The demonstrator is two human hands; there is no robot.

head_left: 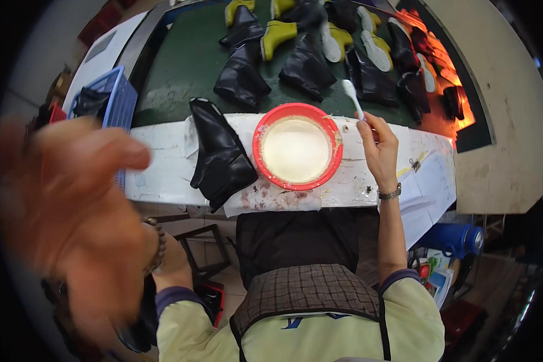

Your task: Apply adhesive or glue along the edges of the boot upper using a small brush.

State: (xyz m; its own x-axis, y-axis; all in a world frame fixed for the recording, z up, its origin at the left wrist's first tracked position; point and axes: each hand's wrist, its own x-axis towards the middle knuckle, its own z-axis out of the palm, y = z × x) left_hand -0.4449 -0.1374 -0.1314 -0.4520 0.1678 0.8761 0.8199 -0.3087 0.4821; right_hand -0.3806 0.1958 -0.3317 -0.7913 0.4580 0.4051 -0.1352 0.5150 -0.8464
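My right hand (pixel 380 145) is closed around the handle of a white toothbrush-like brush (pixel 350 93), its head pointing up and away from me. Just left of that hand stands a red bowl (pixel 263 168) of creamy white liquid (pixel 297 149), with pale residue on its rim. A black ankle boot (pixel 218 157) lies on its side on the bench, left of the bowl. My left hand (pixel 78 211), raised close to the camera and blurred, has its fingers apart and nothing visible in them. It is away from the boot.
Several black boots (pixel 242 75) with yellow-green linings or soles lie on the dark green surface (pixel 178 72) beyond the white bench (pixel 157 175). An orange glow lights its right end. A blue basket (pixel 120 99) stands left; papers (pixel 425 181) and a blue flask (pixel 449 239) are right.
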